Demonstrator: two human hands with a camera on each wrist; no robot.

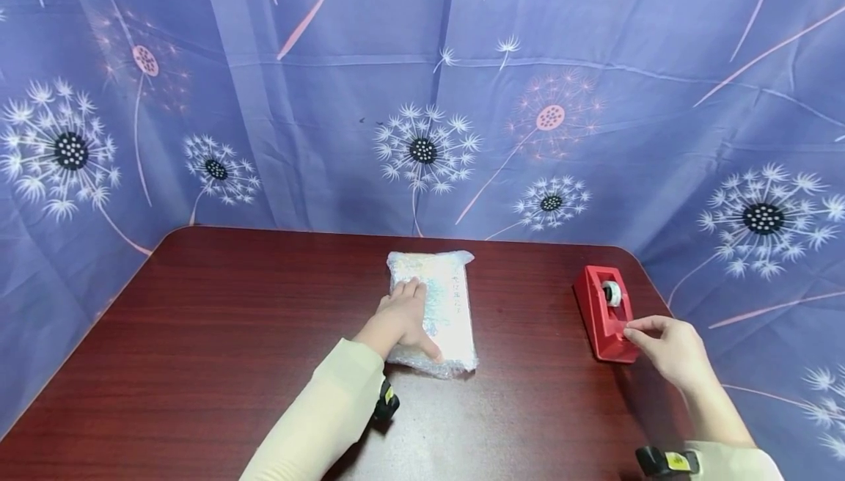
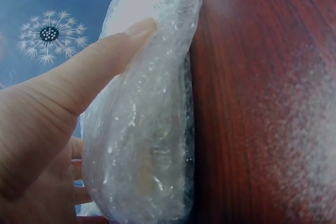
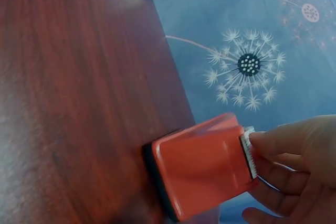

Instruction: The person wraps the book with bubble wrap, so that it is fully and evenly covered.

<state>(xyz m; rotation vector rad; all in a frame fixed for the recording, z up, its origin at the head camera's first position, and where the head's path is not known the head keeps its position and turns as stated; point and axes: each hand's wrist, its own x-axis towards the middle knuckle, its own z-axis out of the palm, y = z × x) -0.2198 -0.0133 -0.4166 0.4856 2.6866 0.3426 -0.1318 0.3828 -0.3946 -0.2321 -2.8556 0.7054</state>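
A flat book-like item in clear bubble wrap [image 1: 455, 323] lies on the table, with printed characters showing through its upper face. My left hand [image 1: 399, 320] rests on its left part, fingers straight and spread, the thumb pressing near the front edge. In the left wrist view the bubble wrap [image 2: 152, 129] bulges loosely at the package's end. To the right stands a red tape dispenser [image 1: 601, 320] carrying a small roll of tape [image 1: 612, 293]. At the dispenser's toothed cutter [image 3: 249, 153], my right hand [image 1: 676, 353] pinches the tape's end between thumb and forefinger; the tape itself is barely visible.
The dark reddish wooden table [image 1: 251, 334] has rounded far corners. A blue curtain [image 1: 317, 122] with dandelion prints hangs behind and beside it. The dispenser stands close to the table's right edge.
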